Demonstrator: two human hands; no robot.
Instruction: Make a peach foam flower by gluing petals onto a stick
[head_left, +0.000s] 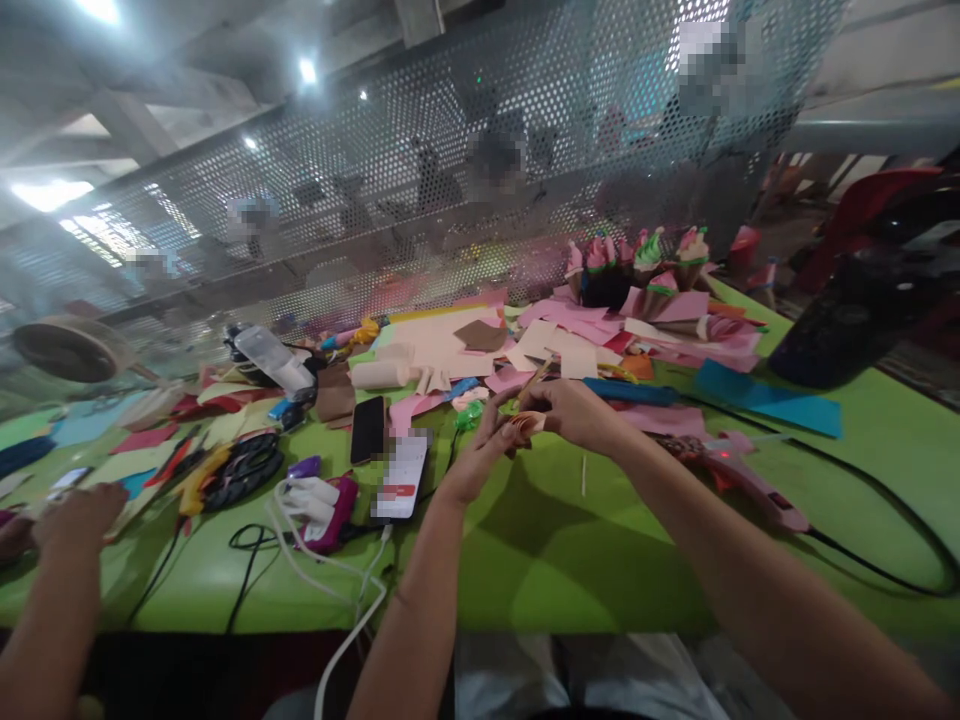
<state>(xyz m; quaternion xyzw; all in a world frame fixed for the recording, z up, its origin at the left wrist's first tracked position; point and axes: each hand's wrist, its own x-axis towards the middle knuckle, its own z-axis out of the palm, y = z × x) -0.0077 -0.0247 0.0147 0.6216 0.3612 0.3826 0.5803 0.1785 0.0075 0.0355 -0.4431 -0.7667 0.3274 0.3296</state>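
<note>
a small cream paper piece (530, 423), curved and layered, was at the centre, held above a green table (510, 580). both hands were clamped on it: the left hand (480, 450), its arm at seven o'clock, pinched the near left side, and the right hand (576, 412), its arm at four o'clock, had its fingers together on the opposite end. a shadow lay on the table below them.

just beside the left hand, at ten o'clock, was a shiny green thing (469, 415), too blurred to name. a thin white stick (584, 475) lay near the right hand at five o'clock.

farther out at three to four o'clock rested a pink glue gun (761, 490) with a red light and a looping black cord (885, 565). a blue sheet (772, 400) lay at three o'clock, with a tall dark bottle (836, 315) beyond it.

at eight o'clock were a lit phone (409, 470), a dark phone (368, 430) and a magenta pouch (343, 510).

toward twelve and one o'clock spread pink and cream paper sheets (574, 320), and behind them stood cones with pink and green tops (649, 250).

a co-worker's hand (82, 515) rested well apart at nine o'clock. a perforated metal screen (420, 150) rose behind everything.
</note>
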